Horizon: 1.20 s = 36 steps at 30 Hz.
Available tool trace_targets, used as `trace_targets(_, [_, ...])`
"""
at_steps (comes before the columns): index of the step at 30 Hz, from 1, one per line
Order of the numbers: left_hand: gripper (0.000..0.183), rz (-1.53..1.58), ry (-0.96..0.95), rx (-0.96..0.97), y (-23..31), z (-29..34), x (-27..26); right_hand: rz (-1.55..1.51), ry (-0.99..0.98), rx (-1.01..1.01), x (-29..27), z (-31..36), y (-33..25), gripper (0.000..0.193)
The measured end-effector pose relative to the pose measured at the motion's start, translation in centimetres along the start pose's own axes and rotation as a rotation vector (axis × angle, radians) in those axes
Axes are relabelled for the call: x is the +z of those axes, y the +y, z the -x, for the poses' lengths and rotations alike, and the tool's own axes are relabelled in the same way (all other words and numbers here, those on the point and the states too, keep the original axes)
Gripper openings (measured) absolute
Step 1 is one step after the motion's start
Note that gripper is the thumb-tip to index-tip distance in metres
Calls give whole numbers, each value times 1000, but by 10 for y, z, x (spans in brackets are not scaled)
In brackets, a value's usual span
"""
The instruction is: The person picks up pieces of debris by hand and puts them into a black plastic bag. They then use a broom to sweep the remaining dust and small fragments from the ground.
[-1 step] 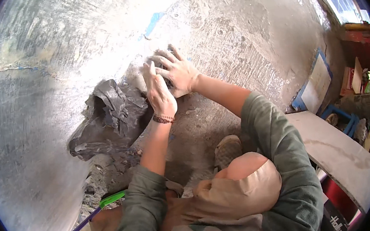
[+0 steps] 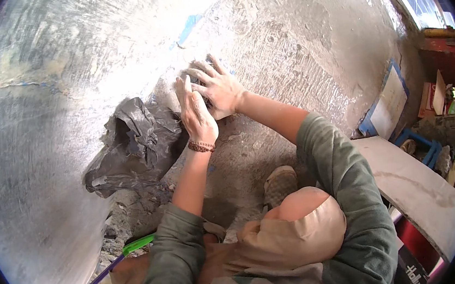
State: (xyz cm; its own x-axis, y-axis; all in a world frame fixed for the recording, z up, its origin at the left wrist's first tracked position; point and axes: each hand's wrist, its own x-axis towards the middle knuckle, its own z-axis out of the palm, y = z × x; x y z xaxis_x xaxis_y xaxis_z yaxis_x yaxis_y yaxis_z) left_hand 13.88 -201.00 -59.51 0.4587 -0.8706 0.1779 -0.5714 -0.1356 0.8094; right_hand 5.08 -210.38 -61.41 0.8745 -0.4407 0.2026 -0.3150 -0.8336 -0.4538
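Rough grey mortar (image 2: 280,60) lay under the fingertips and off to the right; long axis unclear. Right hand (image 2: 218,91) nearer its broad stretch, fingers splayed. Left hand (image 2: 197,112) close beside, fingers straight. Whether they grasped anything between them, I couldn't tell. Crumpled black plastic bag (image 2: 153,138) just left; shoe (image 2: 280,185) below.

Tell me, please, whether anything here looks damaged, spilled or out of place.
Loose rubble, perhaps spilled or broken off, lies near the crumpled black bag beside the left hand. At far left, a ragged, blue-flecked line interrupts the grey surface, possibly a crack.
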Motion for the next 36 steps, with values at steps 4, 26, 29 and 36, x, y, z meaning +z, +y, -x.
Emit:
trace_targets(4, [48, 140, -45, -21, 18, -4, -10, 164, -83, 0, 7, 2, 1, 75])
trace_targets(26, [18, -259, -211, 352, 132, -17, -215, 471, 21, -171, 28, 11, 24, 39])
trace_targets(29, [18, -360, -195, 436, 117, -7, -243, 435, -57, -172, 23, -3, 29, 37])
trace_targets(36, [19, -306, -99, 430, 76, 20, -237, 381, -195, 39, -3, -20, 18, 44])
